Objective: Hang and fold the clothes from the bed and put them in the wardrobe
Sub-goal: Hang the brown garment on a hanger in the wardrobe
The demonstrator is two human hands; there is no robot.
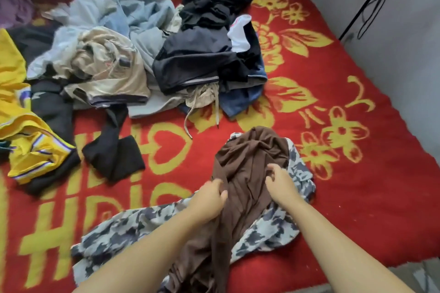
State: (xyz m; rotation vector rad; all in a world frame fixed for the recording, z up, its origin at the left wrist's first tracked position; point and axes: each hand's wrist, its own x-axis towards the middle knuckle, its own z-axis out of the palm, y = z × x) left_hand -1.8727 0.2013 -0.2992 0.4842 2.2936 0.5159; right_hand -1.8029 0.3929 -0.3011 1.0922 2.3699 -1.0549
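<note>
— Red blanket (pixel 345 197) with yellow flowers and letters covers the whole bed, right up to the grey walls. What's lying at the far left?

— Well left of the fingers, a yellow jersey (pixel 26 133) with purple-and-white trim, crumpled over something black. Just beside it, nearer the hands, a black garment (pixel 114 152) trails toward the middle of the bed.

— And beyond the hands?

— A heap: pale blue cloth (pixel 140 14) at the back, a beige piece (pixel 109 74) with drawstrings in front of it, then a dark navy piece (pixel 197 62), black clothes (pixel 214 0) behind that, a bit of white, and folded denim (pixel 242 100) at the heap's right edge. All well apart from the fingertips.

— What are the hands doing?

— The left hand (pixel 209 200) has its fingers curled into a fold of the brown garment (pixel 247 169), gripping it at its left side. The right hand (pixel 281 185) is on the same brown cloth, fingers bent; it seems to pinch the fabric, though blur makes that less sure.

— Where does the brown one lie?

— Directly under and between both hands, bunched, running back toward the person. It rests on a camouflage garment (pixel 133 228), which spreads out left of the left fingers and shows again just right of the right fingers.

— Anything farther right?

— A black stand (pixel 371 0) with cords leaning at the wall.
</note>
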